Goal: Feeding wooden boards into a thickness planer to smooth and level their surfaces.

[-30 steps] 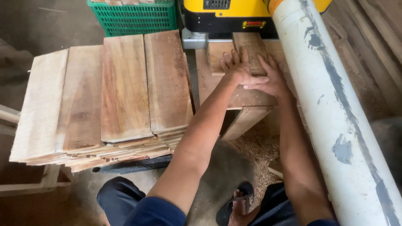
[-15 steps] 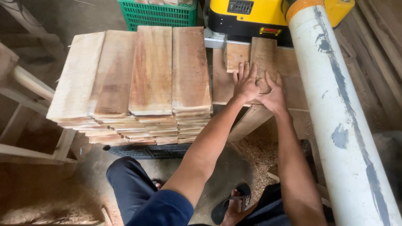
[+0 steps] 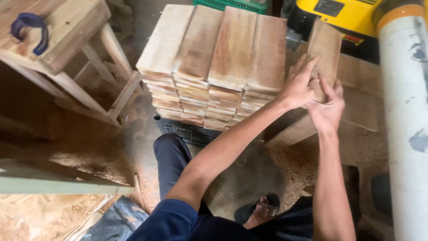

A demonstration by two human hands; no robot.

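Wooden board (image 3: 324, 49) gripped in both hands beside a stack of planks.

Right of centre, the left hand (image 3: 299, 85) and right hand (image 3: 327, 107) close around a short tilted board, just right of the plank stack (image 3: 218, 67); behind it, a yellow machine (image 3: 339, 18), a white pipe (image 3: 408, 125) at right, a wooden stool (image 3: 67, 49) upper left.

Rough matt wood board (image 3: 324, 44), stacked wooden boards (image 3: 218, 53), glossy yellow machine (image 3: 343, 13), scuffed white plastic pipe (image 3: 403, 111).
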